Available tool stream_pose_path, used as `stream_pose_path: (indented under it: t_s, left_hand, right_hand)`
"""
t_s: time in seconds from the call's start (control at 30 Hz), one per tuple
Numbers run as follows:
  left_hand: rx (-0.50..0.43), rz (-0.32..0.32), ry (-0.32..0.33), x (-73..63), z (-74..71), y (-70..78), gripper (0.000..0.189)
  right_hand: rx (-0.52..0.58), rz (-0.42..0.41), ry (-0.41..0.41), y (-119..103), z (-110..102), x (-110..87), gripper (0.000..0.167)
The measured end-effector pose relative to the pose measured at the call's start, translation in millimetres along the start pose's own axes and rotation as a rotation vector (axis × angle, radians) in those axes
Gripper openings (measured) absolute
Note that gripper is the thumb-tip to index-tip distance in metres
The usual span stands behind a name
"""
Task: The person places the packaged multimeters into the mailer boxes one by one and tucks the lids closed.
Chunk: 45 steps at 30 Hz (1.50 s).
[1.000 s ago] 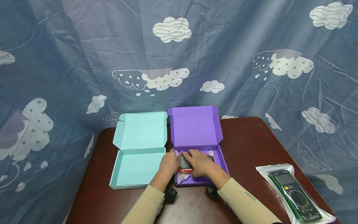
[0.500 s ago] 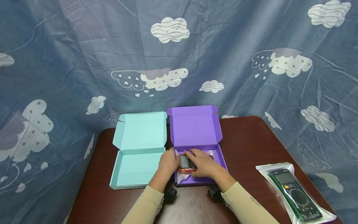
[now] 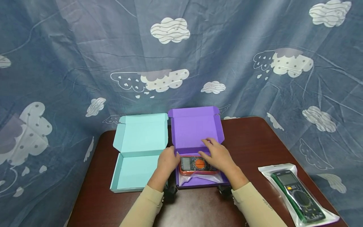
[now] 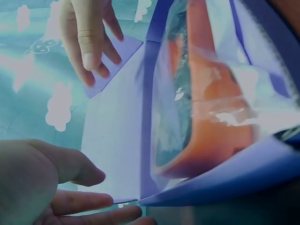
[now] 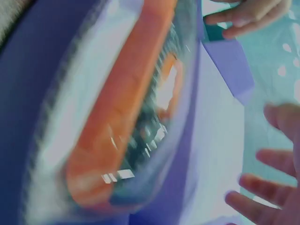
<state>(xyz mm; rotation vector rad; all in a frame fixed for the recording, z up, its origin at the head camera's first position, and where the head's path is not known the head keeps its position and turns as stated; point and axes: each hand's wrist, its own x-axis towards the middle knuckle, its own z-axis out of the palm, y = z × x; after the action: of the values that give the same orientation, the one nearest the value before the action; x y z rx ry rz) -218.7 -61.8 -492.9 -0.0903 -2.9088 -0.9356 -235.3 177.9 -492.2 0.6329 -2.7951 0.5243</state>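
An orange and black multimeter (image 3: 199, 164) in a clear plastic bag (image 3: 185, 179) lies in the open purple box (image 3: 198, 183), its dial and screen facing up. My left hand (image 3: 168, 160) is at the box's left wall; in the left wrist view the left hand (image 4: 61, 187) has its thumb and fingers apart near the box corner. My right hand (image 3: 219, 156) hovers over the right side of the box by the raised lid (image 3: 195, 129). In the right wrist view, the right hand (image 5: 274, 173) has spread fingers holding nothing.
An open mint-green box (image 3: 136, 171) stands directly left of the purple one. A green and black multimeter (image 3: 299, 195) in a white-edged clear bag (image 3: 267, 170) lies at the table's right. Behind the brown table (image 3: 246, 138) hangs a blue cloud-print cloth (image 3: 124, 41).
My right hand has lifted off the orange multimeter and moved right and back toward the lid, uncovering the dial. My left hand has stayed at the left wall.
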Motion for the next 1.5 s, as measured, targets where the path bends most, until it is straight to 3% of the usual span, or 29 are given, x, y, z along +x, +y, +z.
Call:
stream_pose_path:
  t_s: [0.13,0.27,0.4,0.53,0.67,0.83,1.1,1.5]
  left_hand:
    - [-0.019,0.029,0.059,2.0,-4.3,1.3,0.031]
    - [-0.041,0.077,0.155,5.8,-5.5,2.6,0.028]
    - [-0.102,0.094,0.230,14.7,-8.0,5.4,0.035]
    - [-0.228,0.092,0.226,27.5,-13.8,9.3,0.053]
    - [-0.388,0.076,0.148,40.5,-18.7,12.7,0.069]
    - [-0.509,0.025,0.080,51.4,-19.6,14.6,0.079]
    - [-0.565,-0.039,0.040,52.6,-13.4,14.1,0.080]
    - [-0.671,-0.034,-0.017,49.6,-12.0,18.3,0.073]
  right_hand:
    - [0.020,0.116,0.187,12,-10,3.4,0.048]
    - [0.077,0.248,0.273,22,-21,6.5,0.053]
    - [0.183,0.386,0.220,29,-28,9.9,0.068]
    - [0.302,0.465,0.095,34,-29,14.2,0.082]
    - [0.378,0.476,0.014,37,-27,20.1,0.088]
    - [0.454,0.482,0.013,36,-23,24.2,0.088]
    - [0.520,0.471,0.029,29,-15,22.3,0.086]
    - [0.569,0.424,0.087,21,-5,13.7,0.088]
